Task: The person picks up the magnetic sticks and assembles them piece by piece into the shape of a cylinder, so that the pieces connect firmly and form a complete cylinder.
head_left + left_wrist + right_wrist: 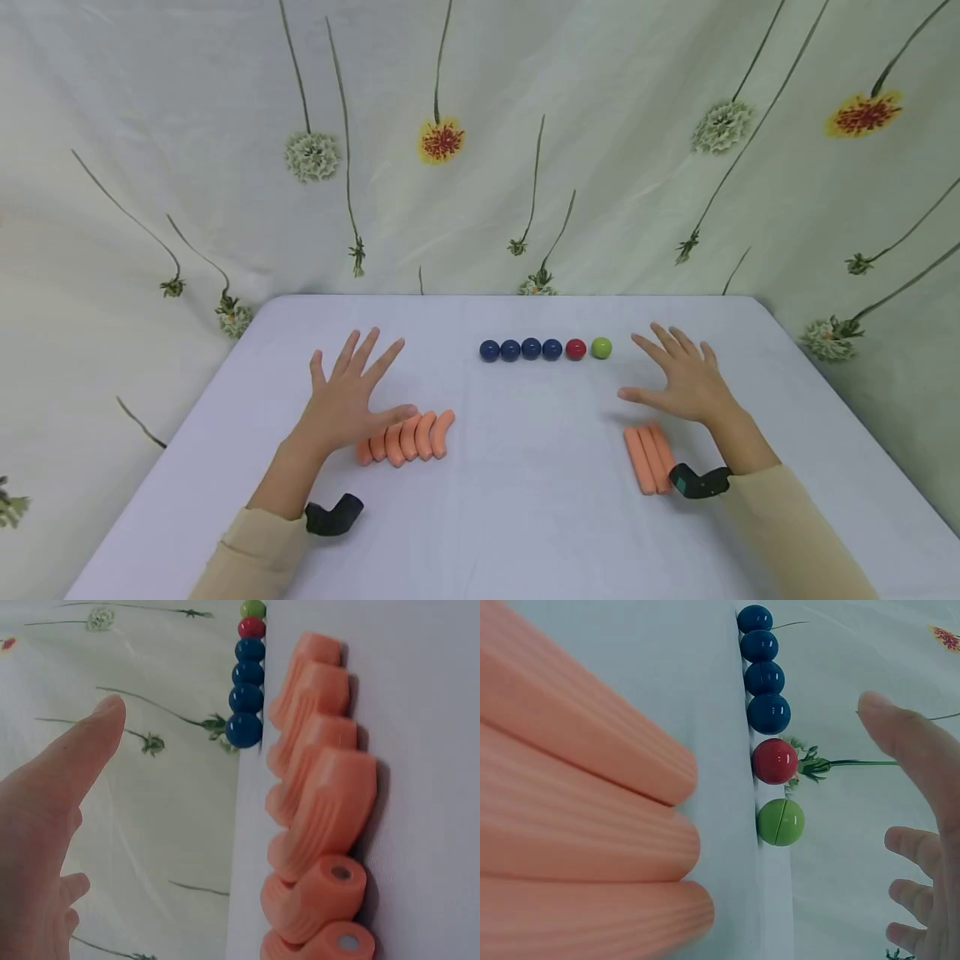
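My left hand (pixel 341 407) is held with fingers spread over the left side of the table, its thumb overlapping a row of curved orange pieces (pixel 439 433) in the head view. In the left wrist view these curved pieces (pixel 330 802) lie side by side, two showing a round spot on the end. My right hand (pixel 690 383), also spread and holding nothing, is above and beyond three straight orange sticks (pixel 647 460). Those ribbed sticks (pixel 592 832) fill the left of the right wrist view. Between the hands, farther back, runs a line of blue balls (pixel 531 349), a red ball (pixel 575 349) and a green ball (pixel 602 347).
A white table (pixel 525 533) carries everything. Behind it hangs a pale cloth (pixel 615 208) printed with flowers. Black wrist-camera mounts (pixel 334 515) stick out inward from both sleeves, the right mount (pixel 699 482) right beside the straight sticks.
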`<move>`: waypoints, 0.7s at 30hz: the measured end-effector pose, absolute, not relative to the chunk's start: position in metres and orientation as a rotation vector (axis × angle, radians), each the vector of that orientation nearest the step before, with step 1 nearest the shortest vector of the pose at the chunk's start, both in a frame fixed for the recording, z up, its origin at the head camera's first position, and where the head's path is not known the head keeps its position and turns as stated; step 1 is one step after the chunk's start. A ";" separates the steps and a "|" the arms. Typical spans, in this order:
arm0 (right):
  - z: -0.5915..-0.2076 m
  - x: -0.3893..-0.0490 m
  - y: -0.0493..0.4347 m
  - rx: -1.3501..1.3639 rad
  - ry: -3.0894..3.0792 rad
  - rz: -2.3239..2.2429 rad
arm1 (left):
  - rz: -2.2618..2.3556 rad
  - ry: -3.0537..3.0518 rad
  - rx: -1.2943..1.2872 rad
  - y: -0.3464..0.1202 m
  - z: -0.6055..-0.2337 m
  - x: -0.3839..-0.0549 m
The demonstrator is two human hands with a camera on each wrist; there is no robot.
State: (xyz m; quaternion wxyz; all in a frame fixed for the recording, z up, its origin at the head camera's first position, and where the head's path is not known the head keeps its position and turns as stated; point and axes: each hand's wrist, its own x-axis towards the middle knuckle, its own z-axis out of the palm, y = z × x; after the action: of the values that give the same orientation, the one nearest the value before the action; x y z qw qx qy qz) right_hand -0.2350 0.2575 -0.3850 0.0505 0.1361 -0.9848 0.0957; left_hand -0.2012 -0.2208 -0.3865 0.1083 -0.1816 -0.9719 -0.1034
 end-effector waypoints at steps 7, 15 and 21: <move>-0.383 -0.247 0.249 0.462 -2.986 0.379 | -0.387 -2.767 -0.664 -0.200 -0.386 -0.191; -0.387 -0.262 0.239 0.448 -3.007 0.706 | -0.466 -2.741 -0.792 -0.180 -0.387 -0.180; -0.390 -0.276 0.231 0.435 -3.004 0.838 | -0.423 -2.811 -0.742 -0.164 -0.389 -0.173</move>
State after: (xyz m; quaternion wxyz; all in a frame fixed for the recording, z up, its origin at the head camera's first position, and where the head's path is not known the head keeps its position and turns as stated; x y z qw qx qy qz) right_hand -0.2760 0.2314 -0.3901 -0.0038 0.1382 -0.9540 0.2661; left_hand -0.1734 -0.1639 -0.3894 0.1015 -0.2514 -0.9519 -0.1431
